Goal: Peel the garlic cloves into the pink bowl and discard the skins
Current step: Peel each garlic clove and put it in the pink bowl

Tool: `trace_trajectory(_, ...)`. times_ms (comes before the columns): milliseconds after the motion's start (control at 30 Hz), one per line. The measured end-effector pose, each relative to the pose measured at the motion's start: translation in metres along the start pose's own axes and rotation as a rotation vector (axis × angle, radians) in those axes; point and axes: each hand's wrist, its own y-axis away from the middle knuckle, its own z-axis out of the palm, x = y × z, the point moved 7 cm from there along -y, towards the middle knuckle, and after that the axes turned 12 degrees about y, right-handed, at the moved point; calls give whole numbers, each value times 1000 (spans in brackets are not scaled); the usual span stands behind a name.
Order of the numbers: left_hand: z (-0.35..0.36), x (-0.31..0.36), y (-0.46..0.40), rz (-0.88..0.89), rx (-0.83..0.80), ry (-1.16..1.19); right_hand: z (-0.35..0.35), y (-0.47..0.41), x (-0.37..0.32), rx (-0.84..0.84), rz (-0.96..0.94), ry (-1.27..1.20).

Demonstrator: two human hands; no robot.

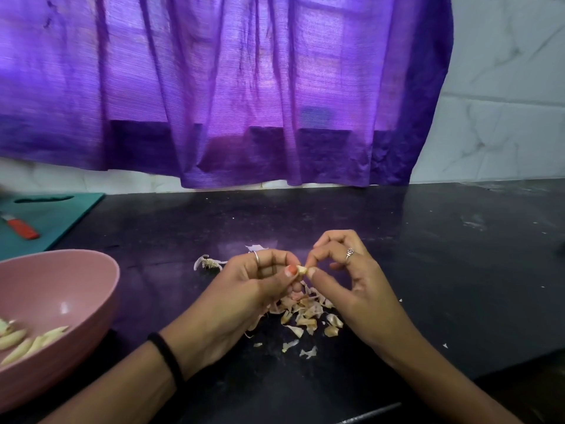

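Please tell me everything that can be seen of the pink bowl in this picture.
The pink bowl is round and deep, with a smooth matte surface that looks like plastic. It stands upright on the black counter at the left, partly cut off by the picture's edge. Inside lie several pale peeled garlic cloves, gathered at the left of its bottom. A small highlight shines on the inner wall. Behind it lies a teal cutting board. Neither hand touches the bowl.

I see bare black counter (443,255) right of my hands; the pink bowl (76,289) blocks the left, skins (305,313) litter the middle, a curtain (214,102) hangs behind.
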Motion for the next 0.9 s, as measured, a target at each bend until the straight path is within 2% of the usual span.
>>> trace_trajectory(133, 2, 13, 3, 145, -12, -232, 3, 0, 8, -35, 85, -132)
trace_trajectory(300, 7, 22, 7, 246, -32, -430, 3, 2, 11, -41, 145, -165)
trace_trajectory(567, 14, 24, 8, 287, -73, -489, 4, 2, 9, -36, 139, -136)
trace_trajectory(900, 4, 25, 6, 375, 80, -520, 7, 2, 9, -85, 117, -105)
